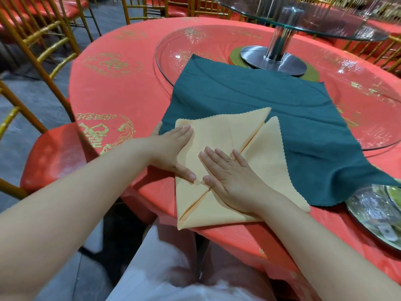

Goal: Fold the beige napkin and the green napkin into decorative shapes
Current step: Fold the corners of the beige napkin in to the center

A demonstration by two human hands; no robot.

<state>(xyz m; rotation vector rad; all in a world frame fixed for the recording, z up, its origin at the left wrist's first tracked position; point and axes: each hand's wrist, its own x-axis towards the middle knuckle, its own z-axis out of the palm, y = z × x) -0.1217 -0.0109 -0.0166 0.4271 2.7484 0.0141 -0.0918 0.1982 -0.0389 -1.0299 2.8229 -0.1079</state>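
- I am seeing the left hand (173, 148) lying flat, fingers straight, pressing the folded beige cloth napkin (225, 135), gripping nothing.
- The right hand (230, 172) is pressing flat beside its diagonal seam.
- The napkin is lying partly over the spread dark green cloth napkin (271, 101).

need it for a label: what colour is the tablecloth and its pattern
Red tablecloth with gold printed motifs, clearest in the head view.

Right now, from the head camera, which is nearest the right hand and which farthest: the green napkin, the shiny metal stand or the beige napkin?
1. The beige napkin: directly under the right hand, which presses flat on it.
2. The green napkin: spread under the beige one, reaching beyond and to the right.
3. The metal stand: farthest, up at the table's middle.
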